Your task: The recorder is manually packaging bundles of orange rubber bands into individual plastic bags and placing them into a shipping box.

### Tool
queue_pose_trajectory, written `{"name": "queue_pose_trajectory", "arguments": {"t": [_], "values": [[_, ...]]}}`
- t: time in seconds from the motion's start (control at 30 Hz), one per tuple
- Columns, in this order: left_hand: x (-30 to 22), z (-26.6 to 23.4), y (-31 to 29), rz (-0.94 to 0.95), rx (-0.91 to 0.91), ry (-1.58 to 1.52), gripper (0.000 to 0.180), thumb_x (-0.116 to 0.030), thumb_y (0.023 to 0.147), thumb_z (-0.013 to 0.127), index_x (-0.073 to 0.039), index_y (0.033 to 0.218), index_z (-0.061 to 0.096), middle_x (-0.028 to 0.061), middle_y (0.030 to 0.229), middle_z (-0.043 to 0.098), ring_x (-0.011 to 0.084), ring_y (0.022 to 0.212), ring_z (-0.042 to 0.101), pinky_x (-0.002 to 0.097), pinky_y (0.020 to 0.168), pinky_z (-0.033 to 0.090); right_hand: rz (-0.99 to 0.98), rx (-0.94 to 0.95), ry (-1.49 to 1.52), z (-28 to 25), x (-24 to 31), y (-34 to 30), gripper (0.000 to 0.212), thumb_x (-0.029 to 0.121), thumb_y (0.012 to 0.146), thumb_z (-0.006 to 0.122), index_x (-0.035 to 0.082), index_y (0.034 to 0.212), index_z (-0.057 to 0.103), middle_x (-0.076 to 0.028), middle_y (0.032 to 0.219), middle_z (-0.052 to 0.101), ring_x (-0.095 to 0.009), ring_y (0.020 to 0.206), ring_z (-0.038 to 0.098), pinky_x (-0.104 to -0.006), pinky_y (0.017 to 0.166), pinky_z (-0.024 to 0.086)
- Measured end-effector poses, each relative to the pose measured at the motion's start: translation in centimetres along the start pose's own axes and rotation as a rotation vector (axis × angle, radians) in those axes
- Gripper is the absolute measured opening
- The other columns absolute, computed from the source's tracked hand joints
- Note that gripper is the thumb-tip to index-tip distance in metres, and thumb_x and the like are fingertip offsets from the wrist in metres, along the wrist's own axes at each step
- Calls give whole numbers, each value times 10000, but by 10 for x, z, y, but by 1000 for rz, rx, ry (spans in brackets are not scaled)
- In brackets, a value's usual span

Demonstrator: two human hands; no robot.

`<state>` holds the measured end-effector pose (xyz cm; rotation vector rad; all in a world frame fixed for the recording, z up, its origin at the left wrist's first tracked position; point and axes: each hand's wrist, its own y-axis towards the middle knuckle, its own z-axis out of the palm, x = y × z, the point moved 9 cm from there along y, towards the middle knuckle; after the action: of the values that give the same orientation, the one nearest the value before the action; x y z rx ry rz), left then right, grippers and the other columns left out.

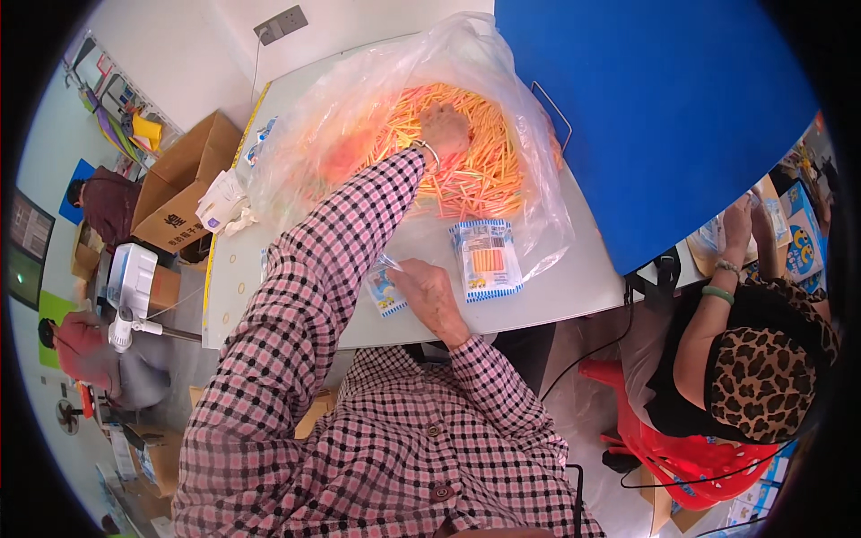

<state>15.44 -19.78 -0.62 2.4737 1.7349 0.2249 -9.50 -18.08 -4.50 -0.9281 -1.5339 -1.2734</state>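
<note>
A big clear plastic bag (300,170) lies wide at its mouth on the table, full of thin pink, orange and yellow sticks (475,184). My left hand (444,130) reaches far into the bag and rests on the sticks, fingers curled down. Its fingertips are hidden, so a grip cannot be made out. Nearer to me, my right hand (432,291) pinches the top edge of a small blue-and-white clear packet (384,291). Just right of it lies another such packet (487,260), filled with a row of the sticks, flat on the table by the bag's mouth.
The white table (565,296) ends close in front of me. Crumpled white packaging (224,202) sits at its left edge, beside a cardboard box (184,184). A tall blue panel (655,117) borders the right. A co-worker (744,359) sits beyond it near a red chair (664,448).
</note>
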Motion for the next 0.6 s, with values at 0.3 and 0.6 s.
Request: {"name": "queue_pose_trajectory", "arguments": {"t": [0.3,0.6], "values": [[13,-4,-10,-50,-86,-135,287,-229,740,558,-76,961,656,145,1086,534,338,1052,427,522,820,330,7,-6,24,0,-3,2,191,128,865,554,-36,929,630,-106,756,627,-141,661,563,-262,618,448],[63,-41,-71,-119,93,-918,272,-248,877,532,9,948,583,111,920,623,243,852,577,368,709,460,76,-28,225,0,-8,-1,197,145,883,583,-40,825,617,1,609,521,-42,576,429,-212,506,368]]}}
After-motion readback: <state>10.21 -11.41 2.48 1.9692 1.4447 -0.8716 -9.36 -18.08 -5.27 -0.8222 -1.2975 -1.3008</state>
